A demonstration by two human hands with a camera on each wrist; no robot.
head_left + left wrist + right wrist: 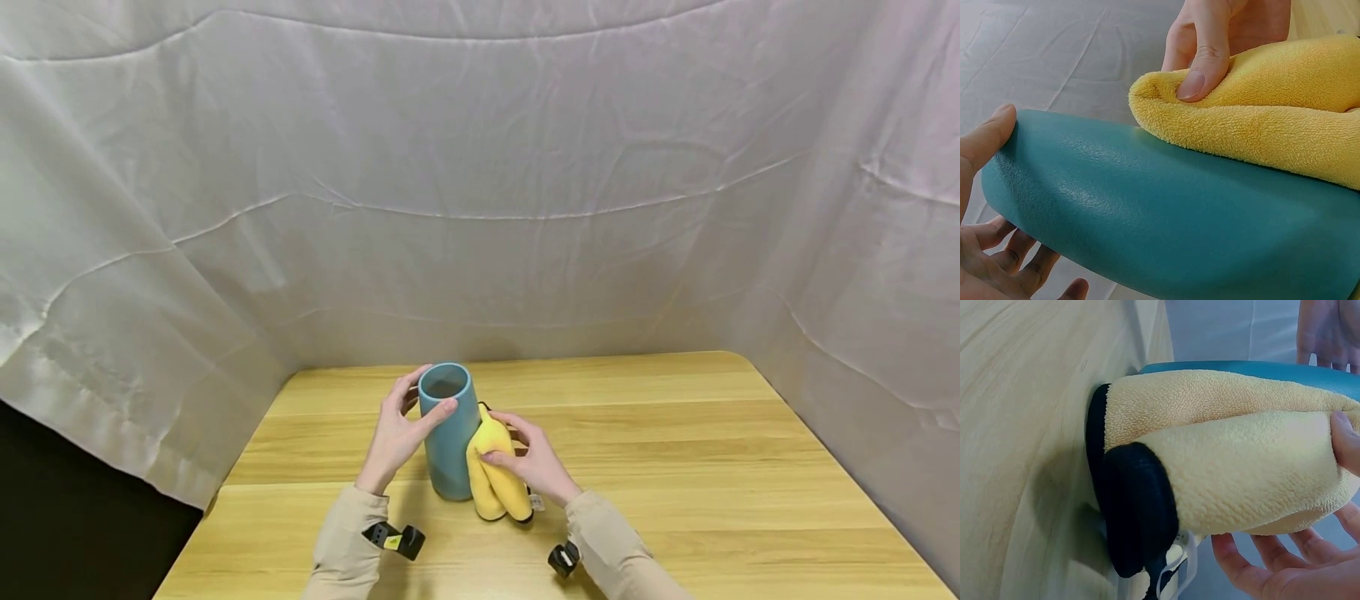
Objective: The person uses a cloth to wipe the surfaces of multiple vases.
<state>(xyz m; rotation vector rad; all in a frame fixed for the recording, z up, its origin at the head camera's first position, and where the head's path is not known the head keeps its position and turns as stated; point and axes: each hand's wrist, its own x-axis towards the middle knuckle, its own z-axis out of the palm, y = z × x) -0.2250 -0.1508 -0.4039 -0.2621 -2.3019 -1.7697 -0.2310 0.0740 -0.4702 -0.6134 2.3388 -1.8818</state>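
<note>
A tall blue-green vase [450,454] stands upright on the table, its round mouth facing up. My left hand [396,435] grips it near the rim, thumb across the front and fingers round the left side. Against the vase's right side leans a yellow plush banana bunch [491,471], with black tips at its lower end and a white tag. My right hand [542,462] holds the plush by its upper part, thumb pressed into the fabric, as the left wrist view also shows. In the right wrist view the black tips [1141,500] are down by the tabletop.
The wooden table [675,467] reaches out to both sides of the hands. Pale grey cloth [510,275] hangs behind it and along the sides. A dark area [82,508] lies at the lower left, beyond the table edge.
</note>
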